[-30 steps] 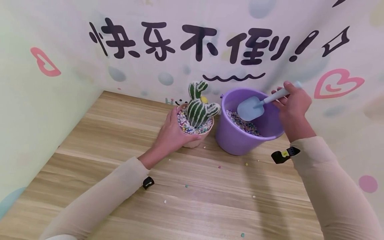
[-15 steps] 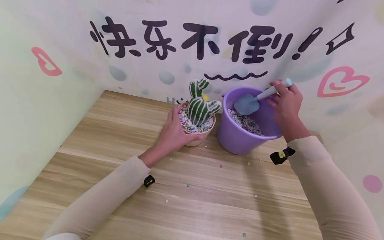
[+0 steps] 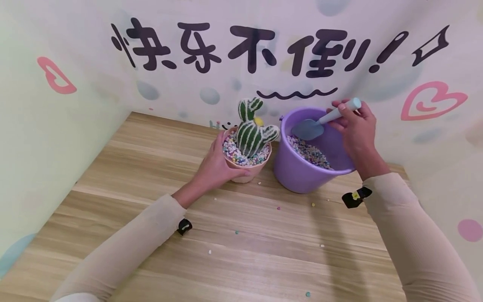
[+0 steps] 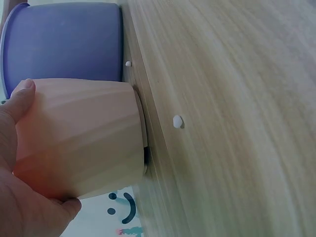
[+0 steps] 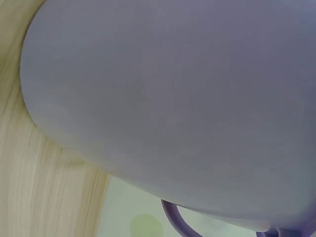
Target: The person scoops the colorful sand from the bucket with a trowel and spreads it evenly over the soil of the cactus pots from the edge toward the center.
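Observation:
My left hand (image 3: pixel 215 167) grips a pale pink flower pot (image 4: pixel 84 133), its thumb across the front and its fingers around the far left side. A green and white toy cactus (image 3: pixel 250 140) with a yellow flower stands in the pot among multicoloured pebbles (image 3: pixel 232 153). To its right is a purple bucket (image 3: pixel 298 176), partly filled with similar pebbles (image 3: pixel 311 154). My right hand (image 3: pixel 360 130), over the bucket's right rim, holds a light blue toy shovel (image 3: pixel 307 129) by its handle. The blade hangs inside the bucket; whether it touches the pebbles I cannot tell.
A wooden tabletop (image 3: pixel 241 268) carries several stray pebbles, including a white one (image 4: pixel 177 121) near the pot. Behind stands a printed cloth backdrop (image 3: pixel 211 84) with dark characters. The bucket's purple handle (image 5: pixel 177 219) shows in the right wrist view.
My right hand has moved left and brought the shovel farther left in the bucket, its blade now tilted more. The left hand keeps its grip on the flower pot, which stays in place.

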Available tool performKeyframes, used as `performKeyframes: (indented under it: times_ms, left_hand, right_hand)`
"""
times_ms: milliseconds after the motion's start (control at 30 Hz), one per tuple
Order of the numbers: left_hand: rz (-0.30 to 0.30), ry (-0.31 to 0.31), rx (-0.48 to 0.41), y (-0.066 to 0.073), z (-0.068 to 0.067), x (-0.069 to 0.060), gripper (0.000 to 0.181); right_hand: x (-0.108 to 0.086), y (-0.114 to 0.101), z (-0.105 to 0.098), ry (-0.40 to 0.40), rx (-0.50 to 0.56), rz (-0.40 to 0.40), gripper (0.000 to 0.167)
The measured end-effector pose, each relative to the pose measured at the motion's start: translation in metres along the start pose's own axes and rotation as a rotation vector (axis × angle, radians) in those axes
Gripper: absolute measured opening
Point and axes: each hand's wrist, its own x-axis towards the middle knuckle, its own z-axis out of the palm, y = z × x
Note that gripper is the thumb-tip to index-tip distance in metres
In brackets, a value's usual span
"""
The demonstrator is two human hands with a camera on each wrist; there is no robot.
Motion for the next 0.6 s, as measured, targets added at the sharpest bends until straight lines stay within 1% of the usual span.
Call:
performKeyframes:
  times_ms: [100,200,367,433,600]
  left_hand:
    - [-0.013,-0.002,0.003,0.0006,-0.0008,-0.0004,0.127]
    - [-0.010,-0.002,-0.008,-0.0001,-0.0009,-0.0004,0.126]
    - [-0.011,0.001,-0.017,0.0002,-0.0013,-0.0012,0.125]
    - [-0.004,0.003,-0.027,0.0006,-0.0016,-0.0013,0.124]
    - [0.021,0.005,-0.047,0.0006,-0.0012,-0.0004,0.122]
  right_hand:
    - [-0.0002,0.0025,0.0009,-0.060,-0.064,-0.030,0.024]
    - [-0.0008,0.0042,0.0004,-0.119,-0.121,-0.058,0.022]
    - [-0.0030,0.0056,0.0002,-0.178,-0.178,-0.087,0.017]
    - [-0.0037,0.0061,0.0000,-0.197,-0.180,-0.101,0.016]
    - [-0.0057,0.0083,-0.0009,-0.252,-0.171,-0.169,0.010]
